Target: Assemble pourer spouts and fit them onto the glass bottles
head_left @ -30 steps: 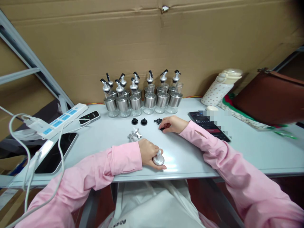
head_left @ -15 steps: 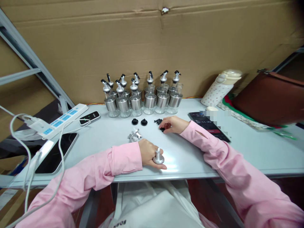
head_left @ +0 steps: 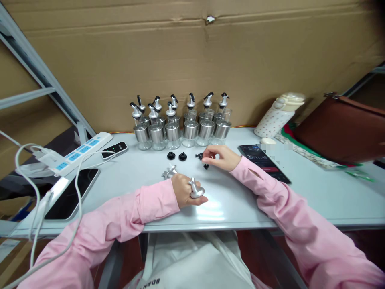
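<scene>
My left hand (head_left: 185,190) is closed around a silver pourer cap (head_left: 197,189), which tilts with its round base toward the right. Beside that wrist, several loose silver pourer caps (head_left: 170,171) lie on the table. My right hand (head_left: 221,157) hovers low over small black levers, its thumb and index finger curved and slightly apart. One black lever (head_left: 206,166) lies just under the thumb; another black lever (head_left: 199,155) is at the fingertips, partly covered. Two round black stoppers (head_left: 182,156) rest farther left.
Several glass bottles with steel bands (head_left: 173,131) stand in rows at the back, many with pourers fitted. Leftward are a power strip (head_left: 81,152), a phone (head_left: 72,194), a small black device (head_left: 114,150) and cables. Rightward are another phone (head_left: 264,163), a dotted flask (head_left: 275,118) and a brown bag (head_left: 339,124).
The pourer cap in my left hand has tipped from upright to leaning. My right fingers have lifted off the nearer black lever, which stays on the table.
</scene>
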The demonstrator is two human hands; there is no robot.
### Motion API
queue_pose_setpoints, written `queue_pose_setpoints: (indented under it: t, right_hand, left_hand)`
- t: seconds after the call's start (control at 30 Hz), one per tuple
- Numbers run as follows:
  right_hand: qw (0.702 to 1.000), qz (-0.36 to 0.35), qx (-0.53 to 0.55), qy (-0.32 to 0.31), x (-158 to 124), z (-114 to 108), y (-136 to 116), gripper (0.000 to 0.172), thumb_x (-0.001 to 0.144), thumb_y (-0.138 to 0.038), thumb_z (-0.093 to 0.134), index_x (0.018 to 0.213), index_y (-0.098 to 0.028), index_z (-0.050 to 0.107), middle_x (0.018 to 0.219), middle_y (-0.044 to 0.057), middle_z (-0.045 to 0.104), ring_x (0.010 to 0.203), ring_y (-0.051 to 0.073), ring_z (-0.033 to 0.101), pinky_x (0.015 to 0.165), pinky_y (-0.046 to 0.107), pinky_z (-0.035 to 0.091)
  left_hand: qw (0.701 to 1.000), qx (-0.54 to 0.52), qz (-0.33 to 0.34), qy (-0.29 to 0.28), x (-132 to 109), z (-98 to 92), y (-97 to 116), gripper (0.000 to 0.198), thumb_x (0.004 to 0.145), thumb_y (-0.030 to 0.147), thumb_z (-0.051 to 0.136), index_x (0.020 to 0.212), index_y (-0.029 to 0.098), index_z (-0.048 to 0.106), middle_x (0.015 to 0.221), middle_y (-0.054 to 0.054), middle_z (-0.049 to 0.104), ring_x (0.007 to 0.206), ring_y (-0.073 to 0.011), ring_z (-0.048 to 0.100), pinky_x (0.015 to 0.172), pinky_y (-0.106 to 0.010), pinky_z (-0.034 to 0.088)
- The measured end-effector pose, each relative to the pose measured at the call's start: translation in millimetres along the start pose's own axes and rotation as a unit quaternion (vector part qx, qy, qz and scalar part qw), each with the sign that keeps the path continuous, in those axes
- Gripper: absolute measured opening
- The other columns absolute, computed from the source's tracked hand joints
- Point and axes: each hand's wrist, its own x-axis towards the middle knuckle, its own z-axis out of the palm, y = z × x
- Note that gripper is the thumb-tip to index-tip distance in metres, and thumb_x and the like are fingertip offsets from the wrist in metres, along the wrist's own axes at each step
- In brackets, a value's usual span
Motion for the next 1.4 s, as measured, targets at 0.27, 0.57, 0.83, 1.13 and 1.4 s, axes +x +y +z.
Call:
queue_pose_setpoints:
  t: [0.27,0.57,0.83,1.13,1.4]
  right_hand:
    - [0.929,-0.287,-0.156,0.171,-13.6,21.7,-50.6,0.049,0.068,-0.067,0.052,0.060,-0.019,0.046,0.054,0.002,0.049,0.049,0.011,0.041,0.049,0.026,0.031]
    - [0.888,-0.335,-0.244,0.197,-17.2,25.2,-55.7,0.024,0.086,-0.037,0.046,0.084,-0.015,0.054,0.068,0.007,0.059,0.058,0.014,0.052,0.053,0.025,0.037]
    - [0.921,-0.290,-0.202,0.162,-14.4,26.5,-48.7,0.021,0.086,-0.031,0.036,0.074,-0.018,0.048,0.060,0.002,0.050,0.049,0.012,0.042,0.047,0.025,0.032]
    - [0.946,-0.263,-0.121,0.145,-14.1,27.4,-47.3,0.027,0.091,-0.039,0.031,0.081,-0.018,0.043,0.067,0.002,0.049,0.054,0.011,0.044,0.050,0.022,0.036]
    - [0.927,-0.256,-0.211,0.177,-12.4,26.6,-44.6,0.024,0.091,-0.036,0.031,0.076,-0.019,0.038,0.061,-0.001,0.045,0.046,0.010,0.039,0.045,0.021,0.031]
  left_hand:
    - [0.982,-0.055,-0.176,0.034,5.6,-12.2,5.1,0.071,0.083,0.061,-0.005,0.058,0.018,0.046,0.052,-0.002,0.050,0.050,-0.0127,0.048,0.049,-0.027,0.033]
    - [0.992,-0.078,-0.091,0.047,4.5,-23.5,-6.6,0.074,0.071,0.077,0.002,0.075,0.019,0.047,0.058,0.001,0.050,0.050,-0.0125,0.047,0.051,-0.025,0.035]
    - [0.991,0.068,0.005,0.112,4.5,-37.5,-33.2,0.060,0.085,0.062,0.010,0.083,0.017,0.049,0.065,-0.002,0.056,0.052,-0.0112,0.053,0.052,-0.023,0.036]
    - [0.959,0.166,0.129,0.191,10.5,-29.1,-39.3,0.051,0.092,0.046,0.008,0.091,0.015,0.048,0.065,-0.002,0.059,0.051,-0.0107,0.055,0.048,-0.022,0.037]
    - [0.946,0.250,0.159,0.134,12.9,-35.6,-54.2,0.044,0.095,0.038,0.013,0.089,0.015,0.051,0.066,-0.002,0.060,0.053,-0.0113,0.056,0.048,-0.026,0.035]
